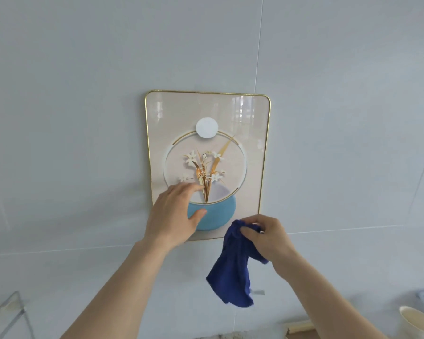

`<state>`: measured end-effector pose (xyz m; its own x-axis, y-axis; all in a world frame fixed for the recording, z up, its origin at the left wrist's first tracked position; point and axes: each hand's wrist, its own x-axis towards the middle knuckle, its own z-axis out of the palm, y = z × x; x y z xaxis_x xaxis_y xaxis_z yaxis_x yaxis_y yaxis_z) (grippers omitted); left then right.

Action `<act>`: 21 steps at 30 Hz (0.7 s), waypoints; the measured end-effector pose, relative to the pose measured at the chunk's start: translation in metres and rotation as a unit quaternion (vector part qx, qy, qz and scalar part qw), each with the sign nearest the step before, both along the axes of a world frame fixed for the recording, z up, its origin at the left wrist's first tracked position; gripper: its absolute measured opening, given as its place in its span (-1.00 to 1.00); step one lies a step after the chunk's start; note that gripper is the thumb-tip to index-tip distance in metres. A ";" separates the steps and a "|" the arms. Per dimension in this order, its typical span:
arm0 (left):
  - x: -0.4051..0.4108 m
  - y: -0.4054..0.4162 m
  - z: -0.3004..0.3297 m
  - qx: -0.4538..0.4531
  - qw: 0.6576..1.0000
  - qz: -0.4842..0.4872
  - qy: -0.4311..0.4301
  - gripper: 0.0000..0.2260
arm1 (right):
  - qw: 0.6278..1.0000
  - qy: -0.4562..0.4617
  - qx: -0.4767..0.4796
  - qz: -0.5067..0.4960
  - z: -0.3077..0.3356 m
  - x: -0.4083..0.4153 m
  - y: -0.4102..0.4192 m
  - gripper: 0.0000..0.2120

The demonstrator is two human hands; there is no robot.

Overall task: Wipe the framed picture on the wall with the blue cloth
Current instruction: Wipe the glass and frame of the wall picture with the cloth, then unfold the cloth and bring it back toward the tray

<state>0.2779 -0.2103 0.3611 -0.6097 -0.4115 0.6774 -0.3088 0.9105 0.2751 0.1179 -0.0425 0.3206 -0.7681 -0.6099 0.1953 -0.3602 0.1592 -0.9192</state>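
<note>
The right hand [264,237] has its grip closed on the blue cloth [233,265], bunching one end between thumb and fingers just at the lower right corner of the framed picture [207,133], a little right of the frame's centre and low in it. The rest of the cloth hangs loose below the hand in a dark blue fold, with a small white tag showing near its bottom edge. The left hand [174,214] holds nothing: its grip is open, palm spread flat against the lower left part of the picture, the fingers reaching over the painted blue vase and the thumb lying across it. The picture itself sits in the middle of the frame, a rounded rectangle with a thin gold edge, showing white flowers and gold leaves inside a ring, with a white disc above; its glossy face catches window reflections near the top. It hangs on a pale grey tiled wall [83,94]. At the lower right corner a cream cup [416,321] shows in part, and at the lower left a clear glassy stand [8,311].
</note>
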 end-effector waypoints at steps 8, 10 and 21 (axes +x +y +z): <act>0.007 0.046 -0.022 0.216 0.964 -0.137 -0.079 -0.33 | 0.989 -0.090 -0.086 0.082 0.049 0.034 0.015 -0.90; 0.007 0.051 -0.020 0.228 0.965 -0.125 -0.031 -0.48 | 0.987 -0.111 -0.089 0.075 0.056 0.036 0.017 -0.85; 0.039 0.038 0.008 0.245 0.964 -0.094 0.042 -0.86 | 0.985 -0.125 0.033 0.118 0.061 -0.007 0.076 -0.82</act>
